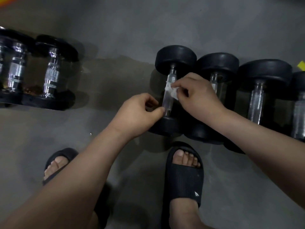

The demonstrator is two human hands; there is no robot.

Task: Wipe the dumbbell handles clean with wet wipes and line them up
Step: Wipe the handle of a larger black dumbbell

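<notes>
Grey floor (115, 22); right hand (198, 95) pinches wet wipe (171, 91) on dumbbell handle (167, 103); left hand (137, 113) pinches handle end.

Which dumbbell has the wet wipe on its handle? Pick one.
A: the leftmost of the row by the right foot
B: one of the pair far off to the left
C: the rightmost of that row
A: the right hand pinches the wet wipe against the handle of that row's leftmost dumbbell, and the left hand holds the handle's near end.
</notes>
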